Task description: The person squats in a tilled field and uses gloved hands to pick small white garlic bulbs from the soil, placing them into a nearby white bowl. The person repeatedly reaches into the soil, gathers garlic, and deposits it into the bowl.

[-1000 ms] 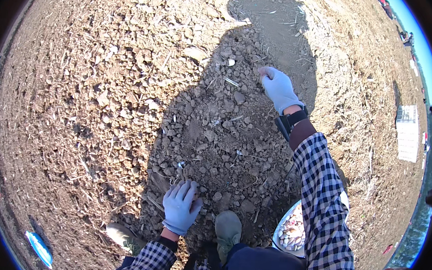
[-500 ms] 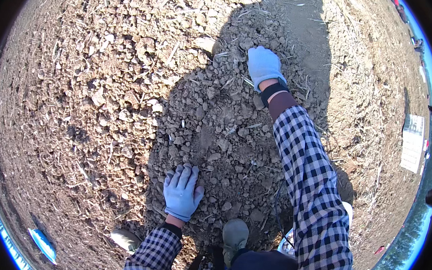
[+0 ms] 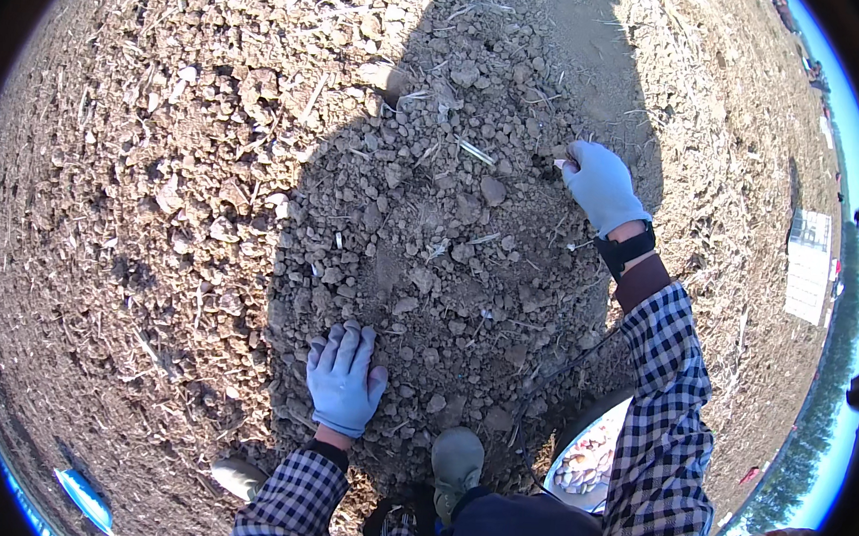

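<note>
My left hand (image 3: 343,387), in a pale grey-blue glove, rests palm down on the cloddy soil (image 3: 415,332) with its fingers stretched out. Farther out and to the right, my right hand (image 3: 602,190), gloved alike, is closed in a pinch just over the ground. A small whitish piece, seemingly a garlic clove (image 3: 559,164), shows at its fingertips; the rest is hidden by the fingers. Beside my right forearm stands a white bucket (image 3: 622,413), holding many pinkish-white pieces that look like garlic cloves (image 3: 587,463).
Small pale bits (image 3: 339,241) and a straw piece (image 3: 475,152) lie among the clods. My boots (image 3: 457,464) are at the lower edge. A thin dark cord (image 3: 567,365) runs near the bucket. A white printed sheet (image 3: 809,267) lies far right; a pale blue-white object (image 3: 85,499) lies far left.
My right hand has moved right and back toward me, and the pale piece now shows at its fingertips. More of the bucket is uncovered. My left hand stays flat on the soil.
</note>
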`<state>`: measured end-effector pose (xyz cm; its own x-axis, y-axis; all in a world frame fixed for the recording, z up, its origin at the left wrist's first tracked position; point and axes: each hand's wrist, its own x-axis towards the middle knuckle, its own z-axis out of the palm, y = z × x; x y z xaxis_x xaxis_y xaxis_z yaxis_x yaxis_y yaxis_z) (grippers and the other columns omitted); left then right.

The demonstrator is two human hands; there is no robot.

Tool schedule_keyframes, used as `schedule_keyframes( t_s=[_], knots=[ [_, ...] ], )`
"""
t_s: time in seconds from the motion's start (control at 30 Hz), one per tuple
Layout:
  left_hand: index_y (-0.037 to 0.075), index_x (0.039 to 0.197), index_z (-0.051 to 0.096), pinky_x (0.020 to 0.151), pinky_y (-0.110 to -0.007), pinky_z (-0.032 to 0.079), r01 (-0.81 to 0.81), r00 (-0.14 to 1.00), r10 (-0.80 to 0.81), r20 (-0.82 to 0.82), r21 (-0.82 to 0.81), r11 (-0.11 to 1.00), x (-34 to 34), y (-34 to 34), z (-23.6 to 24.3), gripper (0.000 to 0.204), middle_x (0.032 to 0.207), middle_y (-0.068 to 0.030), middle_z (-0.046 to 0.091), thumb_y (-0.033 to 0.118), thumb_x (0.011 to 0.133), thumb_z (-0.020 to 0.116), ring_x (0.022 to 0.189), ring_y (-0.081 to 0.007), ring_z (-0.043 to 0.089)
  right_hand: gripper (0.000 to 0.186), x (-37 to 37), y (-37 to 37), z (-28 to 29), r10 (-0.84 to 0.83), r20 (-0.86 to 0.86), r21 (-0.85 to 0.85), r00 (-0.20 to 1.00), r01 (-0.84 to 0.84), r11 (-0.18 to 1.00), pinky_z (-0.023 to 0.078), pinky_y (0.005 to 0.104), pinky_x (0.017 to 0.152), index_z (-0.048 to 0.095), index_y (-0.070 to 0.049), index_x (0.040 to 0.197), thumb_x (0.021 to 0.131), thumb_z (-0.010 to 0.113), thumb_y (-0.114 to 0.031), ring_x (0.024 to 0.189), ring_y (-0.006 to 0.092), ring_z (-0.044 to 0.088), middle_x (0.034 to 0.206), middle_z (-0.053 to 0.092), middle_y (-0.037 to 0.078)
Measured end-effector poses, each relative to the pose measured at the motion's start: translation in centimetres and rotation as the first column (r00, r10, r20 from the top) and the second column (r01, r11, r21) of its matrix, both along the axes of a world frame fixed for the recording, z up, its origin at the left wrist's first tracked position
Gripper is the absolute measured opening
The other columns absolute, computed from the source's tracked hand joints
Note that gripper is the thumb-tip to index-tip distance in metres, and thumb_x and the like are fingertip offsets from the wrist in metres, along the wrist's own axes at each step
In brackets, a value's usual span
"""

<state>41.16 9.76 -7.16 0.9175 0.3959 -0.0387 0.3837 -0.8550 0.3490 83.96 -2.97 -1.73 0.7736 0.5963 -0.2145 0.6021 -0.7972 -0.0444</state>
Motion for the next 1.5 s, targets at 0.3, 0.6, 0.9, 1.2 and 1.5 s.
schedule_keyframes(
  t_s=[0.3, 0.6, 0.9, 1.2, 1.5],
  knots=[
    [0.009, 0.138, 0.058, 0.103, -0.05, 0.037, 0.019, 1.0, -0.019, -0.001, -0.011, 1.0, 0.2, 0.0, -0.2, 0.056, 0.137, -0.0148, 0.056, 0.033, 0.088, 0.057, 0.121, -0.0356, 0.054, 0.011, -0.2, 0.1, -8.0, 0.199, 0.16, -0.184, 0.967, -0.168, 0.968, 0.057, 0.0445, 0.072, 0.072, -0.009, 0.09, 0.086, 0.062, -0.01, 0.084, 0.0339, 0.071, 0.086, 0.071, 0.014],
    [0.014, 0.139, 0.057, 0.102, -0.048, 0.039, 0.001, 1.0, -0.001, 0.0, -0.03, 1.0, 0.1, 0.2, 0.3, 0.056, 0.136, -0.0085, 0.058, 0.038, 0.088, 0.06, 0.119, -0.0294, 0.056, 0.025, 0.2, 1.6, -3.6, -0.021, -0.048, -0.172, 0.999, 0.012, 0.985, 0.054, 0.0442, 0.088, 0.072, -0.008, 0.108, 0.091, 0.058, -0.018, 0.101, 0.0342, 0.068, 0.107, 0.072, 0.015],
    [0.013, 0.141, 0.054, 0.105, -0.049, 0.038, 0.01, 1.0, -0.009, 0.024, -0.025, 1.0, -0.3, 0.1, 0.2, 0.057, 0.136, -0.011, 0.058, 0.036, 0.089, 0.061, 0.12, -0.0307, 0.055, 0.026, -12.5, -10.3, 11.3, -0.299, -0.58, 0.687, 0.758, 0.652, 0.321, 0.052, 0.0232, 0.075, 0.066, -0.006, 0.124, 0.102, 0.059, -0.019, 0.086, 0.0071, 0.063, 0.104, 0.07, 0.001],
    [0.009, 0.136, 0.057, 0.107, -0.05, 0.037, -0.015, 0.979, 0.019, 0.205, -0.025, 1.0, -0.8, -0.4, 1.2, 0.05, 0.137, -0.0152, 0.057, 0.029, 0.091, 0.062, 0.121, -0.0353, 0.055, 0.03, -28.0, -32.6, 10.7, -0.731, -0.33, 0.372, 0.598, 0.794, 0.482, 0.051, 0.0248, 0.078, 0.063, 0.003, 0.123, 0.1, 0.06, -0.015, 0.085, 0.0127, 0.063, 0.095, 0.068, 0.003],
    [0.008, 0.134, 0.057, 0.105, -0.051, 0.04, 0.007, 0.976, -0.002, 0.218, -0.021, 1.0, -5.1, -6.8, 5.4, 0.049, 0.137, -0.0163, 0.056, 0.025, 0.088, 0.064, 0.124, -0.0379, 0.054, 0.063, -32.4, -34.5, -2.3, -0.56, -0.022, 0.149, 0.828, 0.557, 0.817, 0.046, 0.0498, 0.102, 0.053, -0.006, 0.136, 0.083, 0.076, -0.03, 0.127, 0.0473, 0.048, 0.141, 0.046, 0.031]
  ],
)
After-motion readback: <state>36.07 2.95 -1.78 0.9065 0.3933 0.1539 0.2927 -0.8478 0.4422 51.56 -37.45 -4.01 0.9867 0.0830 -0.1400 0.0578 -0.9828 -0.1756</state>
